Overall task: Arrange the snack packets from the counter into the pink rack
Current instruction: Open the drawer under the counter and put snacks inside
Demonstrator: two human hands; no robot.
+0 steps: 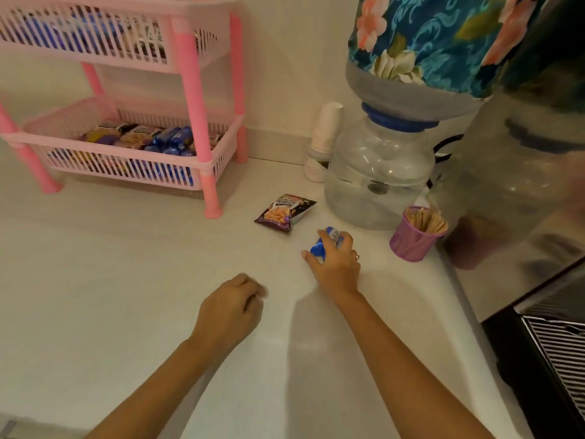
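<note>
left hand [232,307]: loosely curled, idle | right hand [335,264]: gripping, arm extended

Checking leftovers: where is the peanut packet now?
The peanut packet lies on the counter, right of centre, between the pink rack and the water dispenser.

Right hand [337,264] grips blue packet [319,247]; peanut packet [285,213] beside.
</note>
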